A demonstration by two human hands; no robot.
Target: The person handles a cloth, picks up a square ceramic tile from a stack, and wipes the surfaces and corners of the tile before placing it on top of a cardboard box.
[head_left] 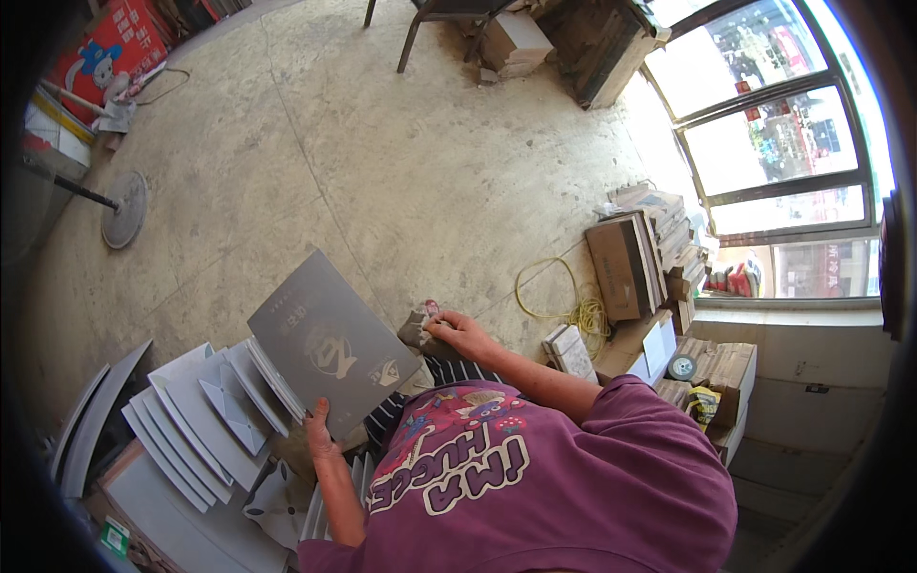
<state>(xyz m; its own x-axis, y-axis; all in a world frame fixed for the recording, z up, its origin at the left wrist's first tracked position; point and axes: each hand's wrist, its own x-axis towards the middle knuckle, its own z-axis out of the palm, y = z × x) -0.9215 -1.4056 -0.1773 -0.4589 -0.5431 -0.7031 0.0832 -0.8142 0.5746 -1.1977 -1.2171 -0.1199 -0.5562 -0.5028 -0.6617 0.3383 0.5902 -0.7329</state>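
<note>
A large flat grey panel (pixel 330 344) with a pale printed emblem is tilted in front of me on the left. My left hand (pixel 322 432) grips its lower edge, with the thumb on the printed face. Just right of the panel, my right hand (pixel 460 336) has its fingers drawn together beside a greyish-brown crumpled thing (pixel 417 329) with a small red part. What those fingers hold, if anything, is too small to tell. Close to my left hand stands a row of white and grey tile-like panels (pixel 196 411), leaning one behind another.
Stacked cardboard boxes (pixel 621 267) and a coil of yellow hose (pixel 587 315) lie to the right, below a window (pixel 774 134). A round stand base (pixel 126 210) is at the left. A dark chair (pixel 435 14) and more boxes (pixel 516 43) stand far ahead.
</note>
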